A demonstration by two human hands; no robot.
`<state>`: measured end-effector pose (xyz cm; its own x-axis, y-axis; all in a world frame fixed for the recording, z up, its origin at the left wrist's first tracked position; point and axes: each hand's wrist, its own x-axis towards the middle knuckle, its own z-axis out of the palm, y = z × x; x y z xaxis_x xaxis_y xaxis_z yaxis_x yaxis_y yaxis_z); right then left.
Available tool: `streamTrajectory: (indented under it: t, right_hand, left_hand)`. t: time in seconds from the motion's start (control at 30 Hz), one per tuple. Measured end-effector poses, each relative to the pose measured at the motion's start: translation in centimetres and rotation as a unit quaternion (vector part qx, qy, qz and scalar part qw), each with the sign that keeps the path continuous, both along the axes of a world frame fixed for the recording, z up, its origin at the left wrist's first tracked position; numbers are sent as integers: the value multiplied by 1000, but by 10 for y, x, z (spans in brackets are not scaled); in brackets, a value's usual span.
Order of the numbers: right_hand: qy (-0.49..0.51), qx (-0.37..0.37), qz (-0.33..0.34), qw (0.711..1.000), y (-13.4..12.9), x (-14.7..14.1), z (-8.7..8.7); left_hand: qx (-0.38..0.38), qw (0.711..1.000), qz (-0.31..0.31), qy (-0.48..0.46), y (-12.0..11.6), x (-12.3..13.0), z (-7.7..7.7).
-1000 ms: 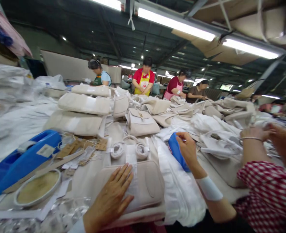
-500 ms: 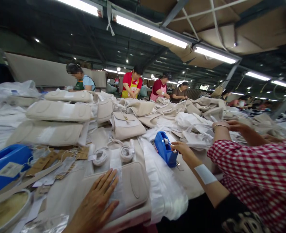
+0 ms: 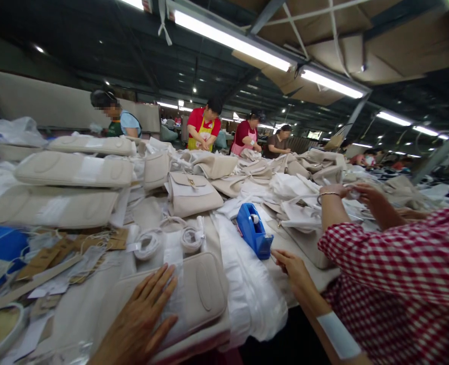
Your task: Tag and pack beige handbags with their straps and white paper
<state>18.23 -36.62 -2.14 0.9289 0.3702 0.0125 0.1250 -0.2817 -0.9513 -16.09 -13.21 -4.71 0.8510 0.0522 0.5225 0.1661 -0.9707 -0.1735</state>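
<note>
Pressing with the bare, flat left hand (image 3: pixel 142 312) on a translucent whitish strip (image 3: pixel 174 246) banding a beige, round-cornered bag (image 3: pixel 204 281). Holding the bare right hand (image 3: pixel 295 269) just beside a blue plastic tape dispenser (image 3: pixel 252 233) at the bag's two o'clock; impossible to tell whether touching. Showing coiled off-white straps (image 3: pixel 148 254) at eleven and one, brown cardboard tags (image 3: pixel 49 257) at ten, a co-worker's red-and-white checked sleeve (image 3: pixel 391 268) at three.
</note>
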Motion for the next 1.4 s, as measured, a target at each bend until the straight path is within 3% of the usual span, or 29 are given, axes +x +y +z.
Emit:
streamTrajectory:
  t: [0.07,0.13,0.23,0.27,0.33,0.4,0.5,0.6,0.7,0.8,1.0,1.27,1.4]
  right_hand:
    - [-33,-23,-19,999,-5,8,-5]
    - [-64,-55,-35,996,-15,11,0]
    - [-193,-163,-3,968,-23,0,30]
    - [-300,-237,44,923,-19,-9,45]
    - [-482,-345,175,786,0,-35,77]
    - [-547,-365,309,687,33,-70,107]
    - [-532,-343,525,568,99,-123,132]
    - [-514,-322,623,494,166,-154,130]
    - [-534,-340,609,478,216,-160,116]
    - [-553,-353,590,469,242,-158,106]
    - [-567,-352,590,454,253,-154,88]
    - [-653,-293,547,435,257,-146,58]
    - [-659,-284,538,442,272,-137,51]
  left_hand:
    - [-7,1000,1,-2,0,0,-1]
    - [-19,1000,6,-1,-2,-2,-2]
    - [-57,998,16,28,-8,-5,2]
    - [-73,996,21,44,-11,-6,4]
    - [-104,991,33,74,-15,-7,10]
    - [-133,986,38,95,-19,-8,15]
    - [-169,980,38,98,-21,-8,20]
    - [-195,976,29,89,-22,-10,21]
    - [-214,974,28,74,-22,-11,20]
    - [-226,972,32,59,-22,-11,19]
    - [-231,970,25,76,-20,-10,19]
    - [-236,969,15,71,-18,-9,15]
    - [-240,967,18,83,-18,-9,17]
